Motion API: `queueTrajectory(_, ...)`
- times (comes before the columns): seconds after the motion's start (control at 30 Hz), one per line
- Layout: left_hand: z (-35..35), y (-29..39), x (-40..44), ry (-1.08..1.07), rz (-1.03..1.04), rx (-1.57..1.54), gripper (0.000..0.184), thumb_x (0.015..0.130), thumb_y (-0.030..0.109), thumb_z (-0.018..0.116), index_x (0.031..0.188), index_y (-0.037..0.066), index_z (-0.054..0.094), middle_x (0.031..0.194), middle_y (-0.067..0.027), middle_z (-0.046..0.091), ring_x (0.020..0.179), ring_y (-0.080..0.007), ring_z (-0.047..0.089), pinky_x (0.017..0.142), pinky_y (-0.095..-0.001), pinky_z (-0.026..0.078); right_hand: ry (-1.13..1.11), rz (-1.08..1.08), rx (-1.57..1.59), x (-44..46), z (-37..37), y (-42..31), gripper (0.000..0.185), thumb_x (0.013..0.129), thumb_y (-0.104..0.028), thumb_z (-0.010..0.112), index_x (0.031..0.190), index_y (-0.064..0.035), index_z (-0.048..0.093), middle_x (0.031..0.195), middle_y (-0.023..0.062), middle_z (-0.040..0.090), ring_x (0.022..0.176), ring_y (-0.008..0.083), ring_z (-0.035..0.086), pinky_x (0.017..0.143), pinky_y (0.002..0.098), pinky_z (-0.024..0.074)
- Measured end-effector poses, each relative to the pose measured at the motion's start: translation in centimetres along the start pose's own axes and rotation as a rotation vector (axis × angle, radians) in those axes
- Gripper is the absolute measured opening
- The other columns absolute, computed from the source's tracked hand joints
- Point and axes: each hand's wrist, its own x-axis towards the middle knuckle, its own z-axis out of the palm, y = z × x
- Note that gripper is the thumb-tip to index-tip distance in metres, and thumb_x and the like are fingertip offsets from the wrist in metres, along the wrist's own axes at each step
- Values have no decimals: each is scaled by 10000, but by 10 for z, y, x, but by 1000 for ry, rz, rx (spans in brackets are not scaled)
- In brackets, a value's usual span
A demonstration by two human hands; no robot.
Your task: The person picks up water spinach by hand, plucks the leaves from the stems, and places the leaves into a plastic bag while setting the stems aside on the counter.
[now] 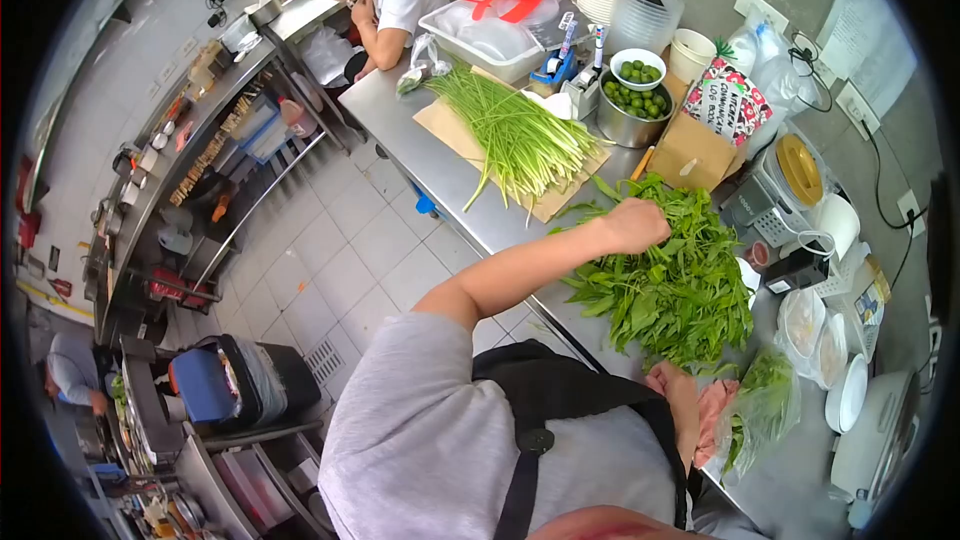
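Observation:
A large heap of leafy greens (665,300) with long, narrow leaves lies on the steel table. My left hand (635,225) is closed in a fist at the far side of the heap, gripping some of the greens; its fingertips are hidden underneath. At the near edge of the heap, my right hand (672,382) has its fingers curled together; what they hold, if anything, cannot be made out. Beside my right wrist are a pinkish cloth or bag (712,422) and a clear plastic bag of greens (758,410).
Thin green stalks (515,130) lie on cardboard to the left. Behind are a metal pot of small green citrus (637,100), a cardboard box (690,152) and a lidded plastic tub (490,40). A person (395,5) sits at the table's far end. A bin (245,380) stands on the floor.

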Motion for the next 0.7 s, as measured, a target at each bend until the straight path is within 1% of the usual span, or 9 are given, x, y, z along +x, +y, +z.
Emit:
queueTrajectory(0.07, -17, -5, -6, 36, -17, -246, 58, 672, 90, 599, 724, 72, 583, 707, -78, 601, 666, -220, 585, 603, -333, 460, 78, -84, 12, 2, 0, -9, 135, 689, -107, 603, 789, -43, 539, 682, 134, 556, 635, 286, 548, 570, 356, 419)
queueTrajectory(0.17, -42, -16, 5, 149, 66, -652, 97, 654, 82, 631, 732, 70, 576, 688, -62, 596, 625, -196, 576, 582, -322, 447, 165, -85, 53, -1, -18, -28, 138, 693, -106, 599, 799, -40, 542, 684, 135, 555, 622, 293, 543, 555, 355, 413)
queueTrajectory(0.2, -56, -21, 4, 143, 58, -735, 141, 645, 89, 669, 740, 56, 570, 659, -34, 582, 606, -133, 557, 564, -283, 431, 168, -82, 56, 0, -16, -35, 138, 693, -106, 599, 799, -40, 542, 684, 135, 555, 622, 293, 543, 555, 355, 413)
queueTrajectory(0.23, -66, -24, 6, 149, 60, -739, 141, 645, 89, 669, 740, 56, 570, 659, -34, 582, 606, -133, 557, 564, -283, 431, 184, -20, 40, -1, -17, -40, 144, 698, -109, 600, 810, -36, 546, 693, 135, 560, 623, 279, 549, 555, 343, 417)
queueTrajectory(0.3, -79, -31, 14, 239, 119, -1040, 137, 674, 98, 671, 740, 40, 567, 647, -3, 566, 604, -76, 527, 553, -244, 416, 201, 38, 20, -1, -14, -48, 151, 704, -112, 601, 822, -33, 550, 702, 134, 564, 625, 266, 554, 554, 330, 422)
queueTrajectory(0.4, -97, -34, 25, 346, 170, -1190, 135, 695, 93, 666, 748, 22, 563, 648, 5, 553, 605, -53, 503, 547, -210, 404, 242, 111, 100, 3, -7, -57, 147, 732, -93, 588, 855, -21, 551, 719, 116, 576, 623, 205, 562, 555, 290, 428)
queueTrajectory(0.47, -105, -34, 30, 387, 158, -1530, 132, 667, 77, 679, 733, 20, 580, 655, -18, 578, 579, -75, 523, 525, -216, 413, 292, 133, 213, 6, -3, -66, 142, 760, -73, 569, 888, -17, 543, 724, 86, 576, 638, 144, 551, 568, 245, 427)
queueTrajectory(0.57, -101, -37, 36, 229, 116, -1725, 133, 701, 66, 656, 788, 17, 569, 654, -19, 562, 580, -65, 508, 520, -190, 399, 297, 127, 277, 11, -3, -79, 141, 775, -57, 553, 907, -14, 532, 729, 70, 569, 647, 123, 535, 583, 229, 421)
queueTrajectory(0.7, -70, -38, 44, 194, 129, -1503, 117, 702, 52, 647, 777, 15, 566, 656, -31, 573, 569, -71, 521, 492, -199, 393, 326, 112, 221, 13, -9, -84, 157, 766, -51, 554, 918, -18, 533, 737, 65, 570, 650, 120, 535, 599, 229, 424)
